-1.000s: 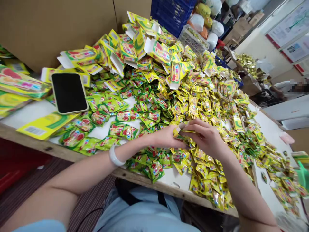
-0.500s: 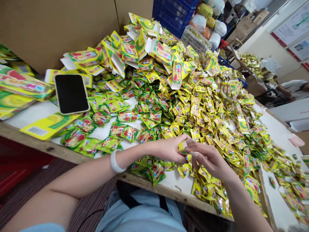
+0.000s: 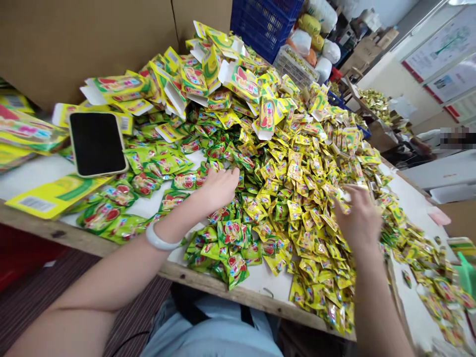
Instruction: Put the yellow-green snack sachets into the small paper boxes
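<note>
My left hand (image 3: pixel 220 188), with a pale bangle (image 3: pixel 160 239) on the wrist, is over the green candy packets (image 3: pixel 186 181) with watermelon pictures. Its fingers curl down among them; whatever is in its grasp is hidden. Over on the right, my right hand (image 3: pixel 359 218) hovers at the yellow candy packets (image 3: pixel 308 233), fingers apart and slightly blurred. A bit of whitish box shows by its fingertips, and I cannot tell if they touch it. A small cluster of green packets (image 3: pixel 230 243) lies near the table's front edge, between my two arms.
Opened yellow cartons (image 3: pixel 241 82) pile up at the back. A phone (image 3: pixel 97 144) rests at left beside a flat yellow carton (image 3: pixel 55 196). Blue crates (image 3: pixel 264 25) and a grey crate (image 3: pixel 295 64) stand behind. The wooden table edge (image 3: pixel 223 295) runs along my front.
My hands were together over a small yellow box and are now apart. The left moved up and left onto the green packets, the right up and right. The view has shifted slightly.
</note>
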### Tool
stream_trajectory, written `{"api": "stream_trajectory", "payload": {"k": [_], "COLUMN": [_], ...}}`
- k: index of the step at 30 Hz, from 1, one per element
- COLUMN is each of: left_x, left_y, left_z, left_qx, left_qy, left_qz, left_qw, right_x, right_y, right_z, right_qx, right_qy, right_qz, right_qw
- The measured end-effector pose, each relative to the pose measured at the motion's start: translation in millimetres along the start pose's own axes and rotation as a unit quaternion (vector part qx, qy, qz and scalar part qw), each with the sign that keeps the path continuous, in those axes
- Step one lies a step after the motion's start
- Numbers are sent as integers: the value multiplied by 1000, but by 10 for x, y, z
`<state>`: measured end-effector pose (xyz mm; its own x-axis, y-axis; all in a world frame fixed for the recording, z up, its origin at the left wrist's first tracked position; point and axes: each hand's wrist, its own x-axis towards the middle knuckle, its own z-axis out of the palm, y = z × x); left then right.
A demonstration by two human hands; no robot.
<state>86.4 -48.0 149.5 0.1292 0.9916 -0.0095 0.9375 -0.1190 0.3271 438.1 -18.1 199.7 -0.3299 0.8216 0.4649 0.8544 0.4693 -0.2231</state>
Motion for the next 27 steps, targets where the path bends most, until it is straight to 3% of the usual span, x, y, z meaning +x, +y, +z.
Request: {"api": "stream_trajectory", "payload": {"k": [4, 6, 8, 10, 12, 14, 16, 19, 23, 25, 27], "left_x": [83, 152, 220, 271, 291, 273, 227, 151, 102, 96, 90], "left_y": [-83, -173, -248, -256, -180, -48, 89, 220, 250, 230, 205], "left_z": [-98, -155, -180, -161, -105, -32, 40, 103, 79, 50, 35], "left_qx": [-43, -132, -237, -366, -497, -575, -600, -614, -634, -618, -570], "left_qy": [21, 30, 49, 77, 103, 136, 166, 178, 151, 143, 138], "left_qz": [13, 10, 0, -7, 3, 25, 52, 76, 90, 82, 81], "left_qw": [999, 991, 970, 927, 862, 806, 781, 765, 753, 769, 806], "right_x": [355, 455, 464, 413, 341, 295, 306, 400, 487, 492, 495], "right_y": [-584, -758, -784, -746, -756, -869, -1059, -1346, -1532, -1515, -1405], "right_z": [812, 952, 932, 873, 878, 971, 1103, 1230, 1156, 1037, 890], "right_qx": [150, 225, 269, 315, 389, 471, 542, 609, 637, 644, 641], "right_qy": [-90, -104, -90, -64, -36, -14, -3, 5, -2, -19, -59], "right_qz": [20, 40, 51, 68, 103, 143, 183, 223, 229, 225, 210], "right_qw": [984, 968, 958, 944, 915, 870, 820, 761, 736, 731, 736]}}
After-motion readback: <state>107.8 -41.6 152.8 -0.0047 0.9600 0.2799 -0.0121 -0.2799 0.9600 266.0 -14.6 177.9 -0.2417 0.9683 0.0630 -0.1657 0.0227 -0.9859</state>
